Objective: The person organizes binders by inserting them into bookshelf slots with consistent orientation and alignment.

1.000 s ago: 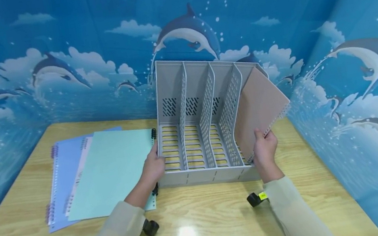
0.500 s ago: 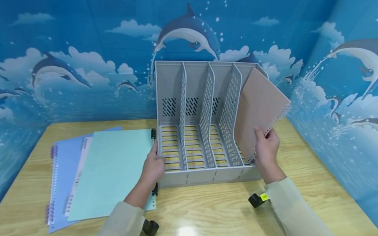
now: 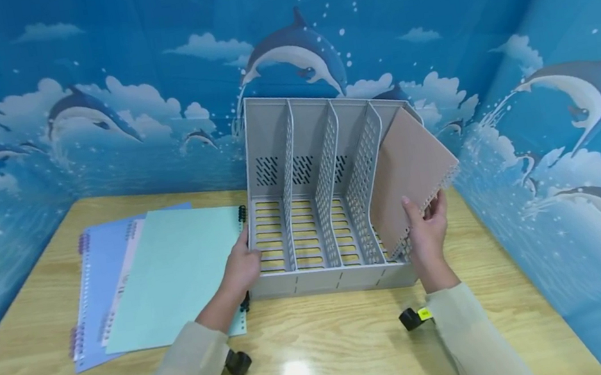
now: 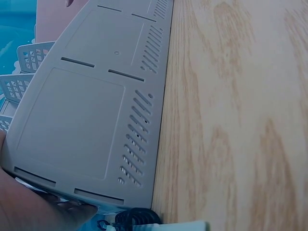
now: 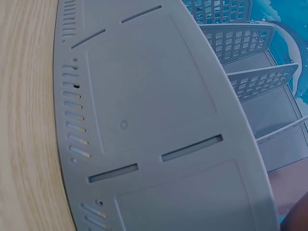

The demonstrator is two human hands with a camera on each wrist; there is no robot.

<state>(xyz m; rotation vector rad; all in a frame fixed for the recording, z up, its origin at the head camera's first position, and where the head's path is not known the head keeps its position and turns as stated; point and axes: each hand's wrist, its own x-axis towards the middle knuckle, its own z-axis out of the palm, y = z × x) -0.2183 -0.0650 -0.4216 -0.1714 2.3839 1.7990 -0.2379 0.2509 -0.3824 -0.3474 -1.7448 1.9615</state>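
A grey file organizer [image 3: 328,279] with perforated dividers stands on the table. My left hand [image 3: 242,266] grips its left side near the front corner; in the left wrist view that hand [image 4: 33,204] wraps the organizer's end. A brown spiral notebook [image 3: 410,164] leans tilted in the rightmost compartment, its coil edge facing right and down. With the thumb on its cover and the fingers behind the coil edge, my right hand [image 3: 429,234] holds it. The right wrist view mostly shows the organizer's front panel [image 5: 149,86], with a bit of the notebook [image 5: 288,180] low at the right.
Left of the organizer lies a stack of spiral notebooks: a mint green one [image 3: 174,277] on top, a pale pink one [image 3: 123,282] and a blue one [image 3: 100,289] beneath. A dolphin-print curtain [image 3: 141,56] borders the wooden table [image 3: 325,352] at the back and sides.
My right hand has shifted slightly right, its fingers now farther up along the notebook's coil edge. The notebook's lean is almost unchanged, and my left hand keeps its grip on the organizer.
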